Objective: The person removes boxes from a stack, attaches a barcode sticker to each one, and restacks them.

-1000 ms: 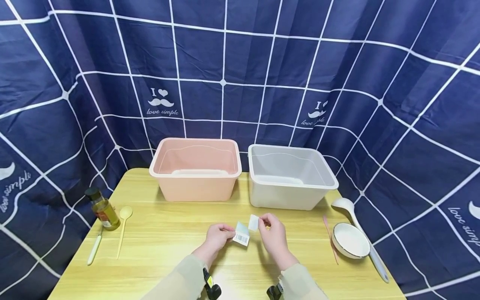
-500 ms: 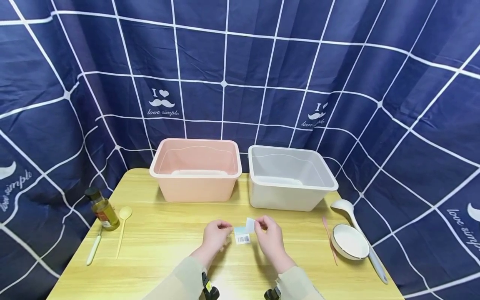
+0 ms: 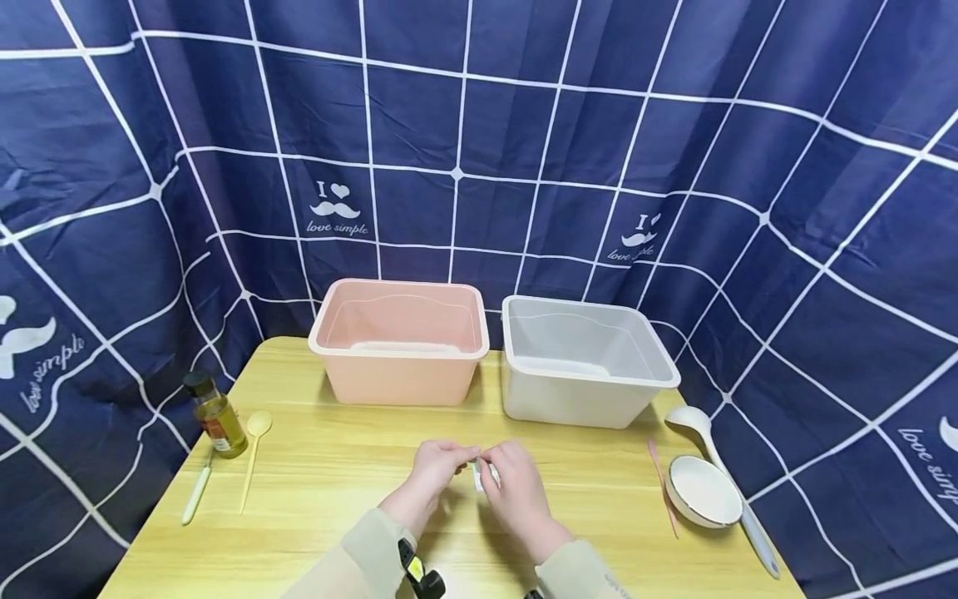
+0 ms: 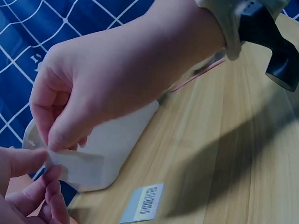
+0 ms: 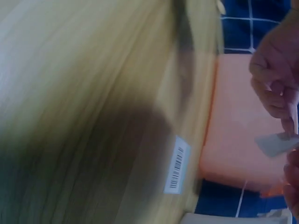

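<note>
In the head view, my left hand point(image 3: 428, 474) and right hand point(image 3: 516, 491) meet over the middle of the table. Between them is a thin, whitish, slightly see-through slip point(image 4: 84, 169). The right thumb and fingers pinch its upper edge in the left wrist view, while the left thumb and fingertip pinch its left end. The right wrist view shows the same slip point(image 5: 273, 144) against the pink bin. Below the hands, a small flat card or packet with a barcode point(image 4: 145, 204) lies on the wooden table; in the head view the hands hide most of it.
A pink bin point(image 3: 400, 378) and a grey-white bin point(image 3: 572, 399) stand at the back. On the left are an oil bottle point(image 3: 219, 423), a yellow spoon point(image 3: 254, 441) and a pale-handled utensil point(image 3: 196, 497). To the right lie a ladle point(image 3: 756, 532), a white bowl point(image 3: 705, 492) and a pink stick point(image 3: 664, 491).
The left hand has let go of the barcode piece, which now lies on the table. The right hand has moved left with the slip, and the left fingers have taken hold of its end.
</note>
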Tool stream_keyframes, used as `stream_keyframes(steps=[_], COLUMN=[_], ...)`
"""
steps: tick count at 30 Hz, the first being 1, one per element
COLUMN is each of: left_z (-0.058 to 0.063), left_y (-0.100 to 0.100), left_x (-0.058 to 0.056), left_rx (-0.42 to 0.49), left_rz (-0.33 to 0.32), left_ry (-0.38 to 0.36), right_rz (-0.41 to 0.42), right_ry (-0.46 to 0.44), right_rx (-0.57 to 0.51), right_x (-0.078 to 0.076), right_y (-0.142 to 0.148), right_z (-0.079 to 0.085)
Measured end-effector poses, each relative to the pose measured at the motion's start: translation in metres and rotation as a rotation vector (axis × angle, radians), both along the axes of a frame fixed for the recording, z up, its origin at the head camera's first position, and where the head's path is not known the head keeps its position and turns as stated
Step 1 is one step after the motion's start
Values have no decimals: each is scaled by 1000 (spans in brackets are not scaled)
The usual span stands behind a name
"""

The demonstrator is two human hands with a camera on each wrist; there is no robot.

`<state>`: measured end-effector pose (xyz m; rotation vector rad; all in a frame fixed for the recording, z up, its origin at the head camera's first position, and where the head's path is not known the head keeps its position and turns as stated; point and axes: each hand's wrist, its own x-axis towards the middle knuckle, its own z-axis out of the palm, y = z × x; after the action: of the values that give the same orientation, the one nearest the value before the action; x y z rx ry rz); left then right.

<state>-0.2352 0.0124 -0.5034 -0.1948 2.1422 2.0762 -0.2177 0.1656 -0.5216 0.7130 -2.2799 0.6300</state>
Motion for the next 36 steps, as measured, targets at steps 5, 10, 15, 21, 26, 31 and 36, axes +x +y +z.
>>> stream_keyframes(steps=[5, 10, 15, 21, 26, 31, 36], left_z=[-2, -1, 6, 5, 0, -8, -18], left_y=[-10, -33, -64, -94, -110, -115, -115], left_x=[0, -4, -14, -23, -21, -21, -25], left_rx=[-24, -77, -167, -161, -160, -167, -197], left_rz=[-6, -28, -69, -126, -163, -131, -42], left_ry=[19, 113, 273, 304, 309, 314, 299], right_rz=[46, 61, 53, 154, 187, 163, 145], right_ry=[116, -6, -532, -981, -1067, -997, -856], right_rx=[120, 40, -436, -779, -771, -768, -689], right_x=[-1, -3, -12, -27, -35, -41, -43], right_y=[-6, -13, -20, -36, -55, -72, -86], right_z=[-2, 4, 20, 32, 35, 26, 15])
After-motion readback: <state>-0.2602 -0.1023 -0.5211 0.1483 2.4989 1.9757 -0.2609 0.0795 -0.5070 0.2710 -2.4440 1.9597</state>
